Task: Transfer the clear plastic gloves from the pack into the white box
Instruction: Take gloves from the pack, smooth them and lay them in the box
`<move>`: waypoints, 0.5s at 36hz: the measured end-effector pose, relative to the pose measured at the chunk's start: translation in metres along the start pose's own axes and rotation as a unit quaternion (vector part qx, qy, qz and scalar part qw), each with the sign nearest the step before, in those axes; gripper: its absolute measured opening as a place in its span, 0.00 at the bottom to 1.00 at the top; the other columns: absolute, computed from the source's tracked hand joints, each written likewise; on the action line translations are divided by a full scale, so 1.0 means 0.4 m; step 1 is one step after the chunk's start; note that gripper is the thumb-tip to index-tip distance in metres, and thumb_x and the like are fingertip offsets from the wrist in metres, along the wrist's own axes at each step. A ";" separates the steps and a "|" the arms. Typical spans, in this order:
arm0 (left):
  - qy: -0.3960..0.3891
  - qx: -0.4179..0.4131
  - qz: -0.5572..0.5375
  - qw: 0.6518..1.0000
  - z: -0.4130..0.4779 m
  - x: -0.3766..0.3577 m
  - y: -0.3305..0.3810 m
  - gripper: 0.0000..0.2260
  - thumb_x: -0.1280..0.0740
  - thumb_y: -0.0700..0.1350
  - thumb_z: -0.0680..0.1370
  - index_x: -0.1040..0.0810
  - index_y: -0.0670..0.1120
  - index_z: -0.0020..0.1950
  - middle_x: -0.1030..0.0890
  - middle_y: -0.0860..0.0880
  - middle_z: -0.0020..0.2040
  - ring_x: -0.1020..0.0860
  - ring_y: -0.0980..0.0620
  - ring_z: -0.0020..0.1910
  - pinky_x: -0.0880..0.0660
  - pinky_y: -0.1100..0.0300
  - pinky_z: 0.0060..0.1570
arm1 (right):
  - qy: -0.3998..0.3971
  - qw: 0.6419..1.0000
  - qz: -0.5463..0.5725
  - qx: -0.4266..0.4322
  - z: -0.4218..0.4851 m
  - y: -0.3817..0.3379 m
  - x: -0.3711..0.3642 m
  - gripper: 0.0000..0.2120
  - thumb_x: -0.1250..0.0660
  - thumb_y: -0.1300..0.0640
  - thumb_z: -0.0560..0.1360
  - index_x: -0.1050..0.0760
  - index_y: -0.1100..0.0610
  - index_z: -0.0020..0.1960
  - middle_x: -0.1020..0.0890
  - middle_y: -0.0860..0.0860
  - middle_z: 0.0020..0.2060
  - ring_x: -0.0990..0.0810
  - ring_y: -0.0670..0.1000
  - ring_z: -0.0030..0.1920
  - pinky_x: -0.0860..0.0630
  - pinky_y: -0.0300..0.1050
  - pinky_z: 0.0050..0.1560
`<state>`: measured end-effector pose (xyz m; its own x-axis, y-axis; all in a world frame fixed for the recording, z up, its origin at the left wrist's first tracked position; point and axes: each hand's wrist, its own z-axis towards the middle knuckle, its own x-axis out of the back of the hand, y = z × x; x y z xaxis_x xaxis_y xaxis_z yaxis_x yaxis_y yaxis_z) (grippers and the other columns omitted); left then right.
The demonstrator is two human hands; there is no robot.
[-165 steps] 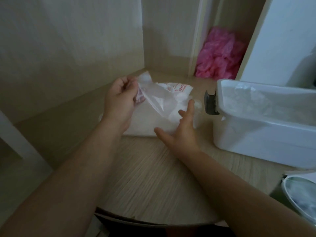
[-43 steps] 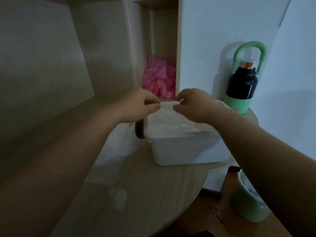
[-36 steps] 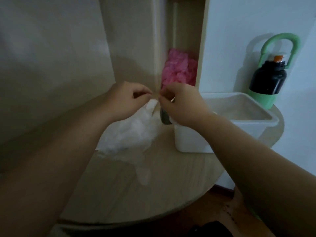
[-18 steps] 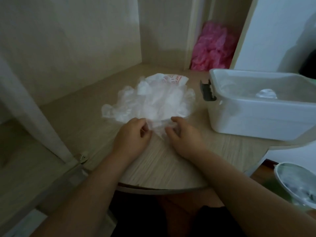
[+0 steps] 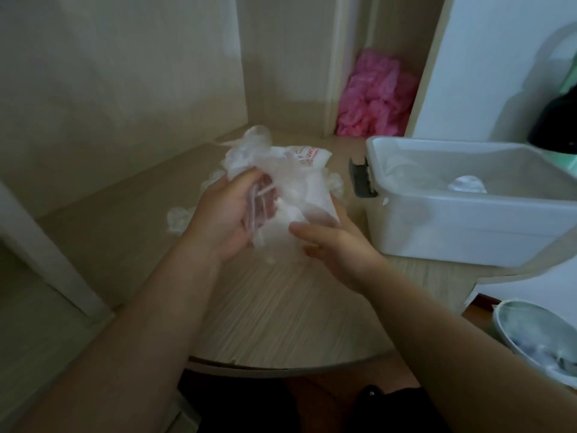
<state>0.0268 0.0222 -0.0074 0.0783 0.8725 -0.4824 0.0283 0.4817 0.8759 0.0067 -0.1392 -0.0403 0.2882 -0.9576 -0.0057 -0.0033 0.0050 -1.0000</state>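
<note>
A crumpled bunch of clear plastic gloves is lifted above the round wooden table. My left hand grips it from the left, fingers curled into the plastic. From below right, my right hand holds the bunch with its thumb on the lower edge. The pack, clear with red print, lies on the table just behind. The white box stands open to the right with a few clear gloves inside. Loose gloves lie on the table left of my hands.
A pink plastic heap fills a shelf niche behind the box. A dark bottle with green trim stands at the far right. Below the table's right edge sits a green bin. Wooden panels close the left and back.
Half a second ago both hands lay low at the near edge of the glove pile on the table. Now they have gathered a bunch and lifted it.
</note>
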 end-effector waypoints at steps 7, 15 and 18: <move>0.060 -0.010 -0.031 0.998 -0.005 -0.014 0.014 0.05 0.35 0.39 0.77 0.23 0.46 0.42 0.22 0.53 0.31 0.24 0.60 0.28 0.27 0.68 0.27 | 0.111 0.988 0.032 0.107 -0.008 -0.099 -0.009 0.11 0.36 0.58 0.78 0.23 0.53 0.36 0.22 0.46 0.28 0.24 0.44 0.31 0.26 0.42 0.40; 0.090 -0.044 -0.025 0.995 0.003 -0.075 0.053 0.06 0.33 0.37 0.76 0.24 0.46 0.41 0.26 0.54 0.24 0.29 0.60 0.22 0.33 0.71 0.21 | 0.293 0.947 -0.030 0.131 0.009 -0.241 0.067 0.07 0.41 0.57 0.79 0.26 0.58 0.47 0.26 0.50 0.31 0.28 0.46 0.26 0.28 0.34 0.25; 0.114 -0.066 0.010 0.991 0.020 -0.109 0.061 0.08 0.33 0.37 0.76 0.27 0.47 0.39 0.29 0.55 0.23 0.31 0.60 0.21 0.35 0.71 0.19 | 0.326 0.928 -0.134 0.122 0.016 -0.271 0.140 0.09 0.43 0.56 0.80 0.25 0.56 0.53 0.24 0.50 0.37 0.25 0.51 0.35 0.29 0.35 0.30</move>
<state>0.0322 -0.0048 0.0351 -0.1492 0.8703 -0.4694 -0.1029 0.4584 0.8827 0.0293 -0.1916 0.0678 -0.3928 -0.9044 0.1666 0.2239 -0.2698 -0.9365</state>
